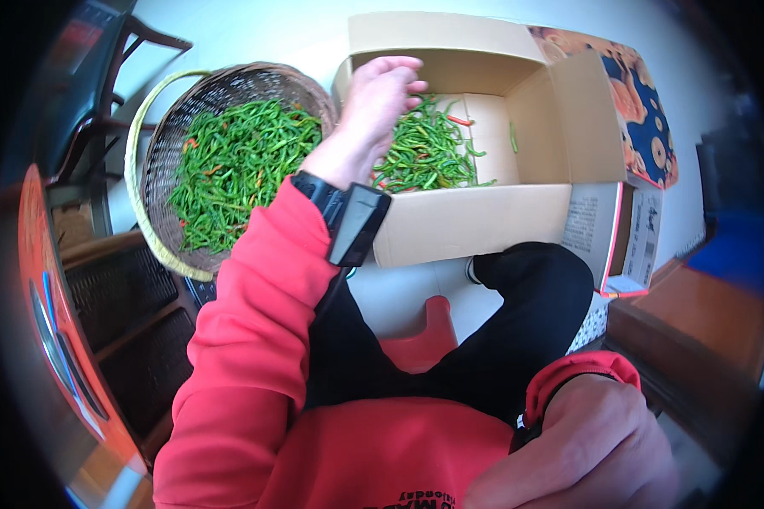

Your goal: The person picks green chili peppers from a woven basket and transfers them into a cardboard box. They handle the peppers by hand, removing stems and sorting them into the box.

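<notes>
My left hand (382,95) reaches over the near-left side of an open cardboard box (471,223), its fingers loosely curled and a little apart. Nothing shows between them. Below it, in the box, lies a loose heap of green chili peppers (430,153) with a few red ones. Left of my wrist stands a round woven basket (165,153) with a yellow-wrapped handle, holding a larger pile of green and orange-red chilies (242,165). Close to my chest at the lower right is my right hand (579,445), bent downward. Its fingertips are hidden or cut off, so its grip is unclear.
A red plastic stool (423,343) shows between my knees. A printed box flap (643,114) spreads to the right, beside a smaller opened carton (630,242). A dark wooden chair (89,114) and an orange-red tabletop (57,318) border the left.
</notes>
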Demonstrator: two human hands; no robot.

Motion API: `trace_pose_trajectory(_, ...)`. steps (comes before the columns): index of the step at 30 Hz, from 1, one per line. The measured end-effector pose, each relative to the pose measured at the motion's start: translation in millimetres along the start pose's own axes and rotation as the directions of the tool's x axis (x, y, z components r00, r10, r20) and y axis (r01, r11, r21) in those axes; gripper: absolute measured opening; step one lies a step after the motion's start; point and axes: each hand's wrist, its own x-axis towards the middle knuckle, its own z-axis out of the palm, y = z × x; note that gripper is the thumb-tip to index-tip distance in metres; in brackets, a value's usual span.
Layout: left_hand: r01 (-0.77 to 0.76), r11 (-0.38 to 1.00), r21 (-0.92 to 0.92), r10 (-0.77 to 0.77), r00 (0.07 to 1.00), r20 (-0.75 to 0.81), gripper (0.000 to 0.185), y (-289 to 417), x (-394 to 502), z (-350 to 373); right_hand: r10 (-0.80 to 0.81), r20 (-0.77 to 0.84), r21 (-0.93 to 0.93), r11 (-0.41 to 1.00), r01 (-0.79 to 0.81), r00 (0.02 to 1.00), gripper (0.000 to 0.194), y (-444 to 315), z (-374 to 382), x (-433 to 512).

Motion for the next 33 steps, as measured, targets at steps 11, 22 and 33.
trace_pose_trajectory(11, -0.024, 0.967, -0.254, 0.035, 0.999, 0.039, 0.018, 38, -18, 12, 0.771, -0.363, 0.389, 0.636, -0.667, 0.524, 0.019, 198, -66, -33)
trace_pose_trajectory(22, 0.142, 0.932, 0.334, -0.065, 0.97, -0.233, 0.018, 19, -12, -234, 0.839, -0.106, 0.307, 0.538, -0.785, 0.534, 0.021, 234, -52, -56)
trace_pose_trajectory(33, 0.405, 0.234, 0.884, -0.377, 0.876, -0.302, 0.069, -137, -8, -317, 0.866, -0.047, 0.173, 0.498, -0.85, 0.498, 0.022, 242, -44, -60)
